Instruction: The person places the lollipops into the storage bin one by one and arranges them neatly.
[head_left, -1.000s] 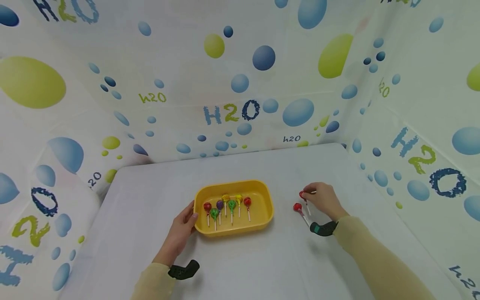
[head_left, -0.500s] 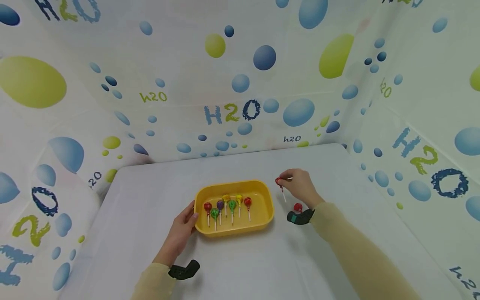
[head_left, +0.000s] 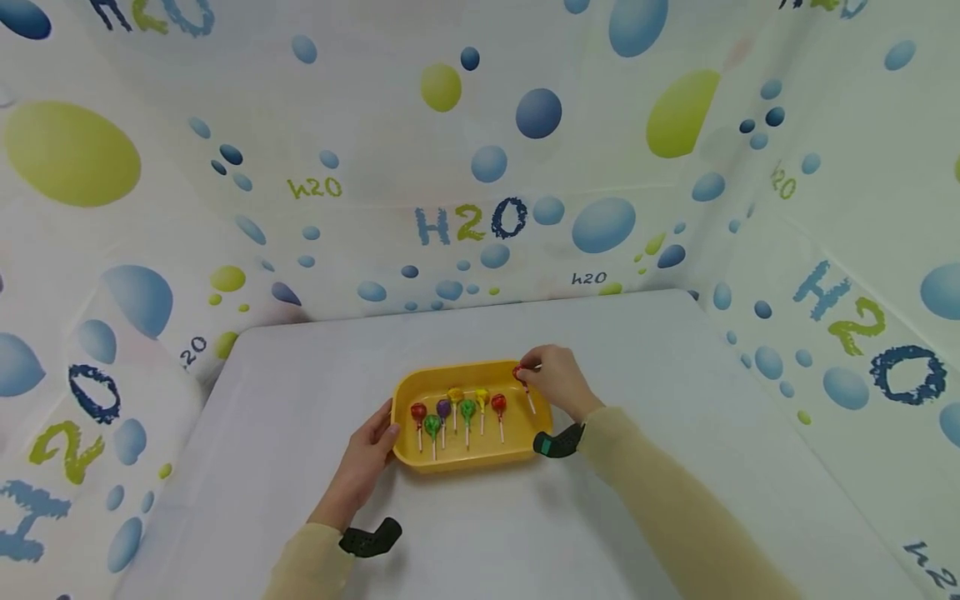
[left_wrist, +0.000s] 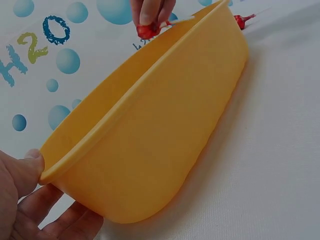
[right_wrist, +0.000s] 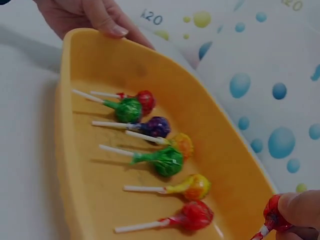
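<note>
My left hand (head_left: pixel 372 446) grips the left end of a yellow plastic tray (head_left: pixel 468 462), thumb on the rim and fingers against the outer wall. Several wrapped lollipops lie in a row inside: red (right_wrist: pixel 196 216), yellow (right_wrist: pixel 195 187), green (right_wrist: pixel 167 161), orange, and purple (right_wrist: pixel 157 127), sticks toward the near side. My right hand (head_left: pixel 557 381) pinches another red lollipop (head_left: pixel 521 373) by its head over the tray's right end, stick slanting down. One more red lollipop (left_wrist: pixel 242 21) lies on the table beyond the tray in the left wrist view; the head view hides it behind the right arm.
A white-covered table (head_left: pixel 315 367) carries the tray. Cloth walls (head_left: pixel 375 125) printed with blue and green bubbles and H2O lettering enclose the back and both sides. Dark wrist-worn devices (head_left: pixel 369 538) stick out beside each hand.
My right hand has carried the red lollipop leftward from the table to above the tray's right end. The left hand keeps its grip, and the tray stays in place.
</note>
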